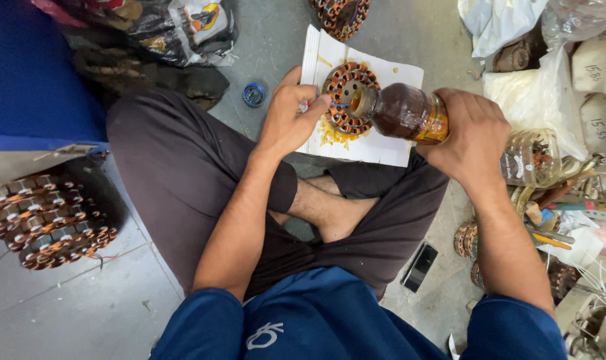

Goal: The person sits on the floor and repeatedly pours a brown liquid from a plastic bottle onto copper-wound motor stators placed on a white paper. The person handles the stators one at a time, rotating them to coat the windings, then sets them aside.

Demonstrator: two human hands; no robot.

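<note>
A seated person's right hand (473, 137) is gripping a tilted brown bottle (403, 111) of amber varnish, its mouth over one copper-wound motor stator (346, 99). The left hand (291, 117) is pinching a thin blue tool (316, 93) at the stator's near edge. The stator is lying mid-sheet on stained white paper (383, 143); a second stator (341, 15) is sitting beyond the paper's far edge.

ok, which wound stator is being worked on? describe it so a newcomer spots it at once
Start at the white paper sheet on the grey floor in front of the crossed legs. The ring-shaped stator with copper coils lies on it, under the mouth of the tilted brown bottle in the right hand; the left hand touches its edge. Unlike the others, it sits on paper amid amber drips.
</note>
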